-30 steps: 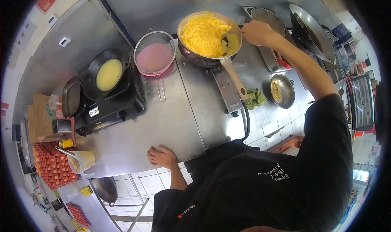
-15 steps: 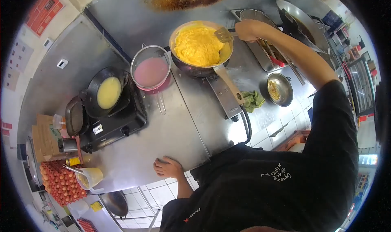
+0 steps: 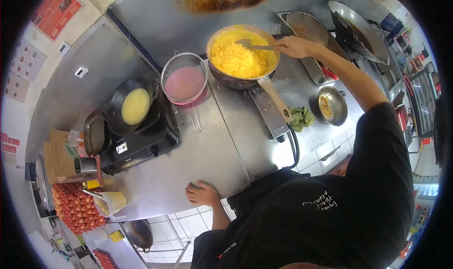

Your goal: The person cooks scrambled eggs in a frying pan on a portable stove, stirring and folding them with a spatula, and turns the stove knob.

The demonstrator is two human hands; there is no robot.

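Observation:
My right hand (image 3: 293,47) is closed on the handle of a spatula (image 3: 255,45), whose blade is over the yellow egg mass (image 3: 236,59) in a large pan (image 3: 219,76). That pan sits on a burner (image 3: 270,112), its beige handle (image 3: 275,99) pointing down to the right. My left hand (image 3: 203,193) rests on the front edge of the steel counter (image 3: 198,158), fingers apart, with nothing in it. A sieve (image 3: 184,77) lies over a pink bowl (image 3: 200,99) left of the pan.
On the left, a black stove (image 3: 144,146) holds a wok (image 3: 115,108) with pale yellow liquid. Stacked eggs (image 3: 78,210) and a plastic jug (image 3: 115,203) stand front left. Right of the burner are a green cloth (image 3: 301,118), a small metal bowl (image 3: 337,109) and a tray (image 3: 317,70).
The spatula has moved from the pan's right rim to over the eggs, its blade now pointing left. My right hand has moved slightly lower. My left hand stays on the counter edge.

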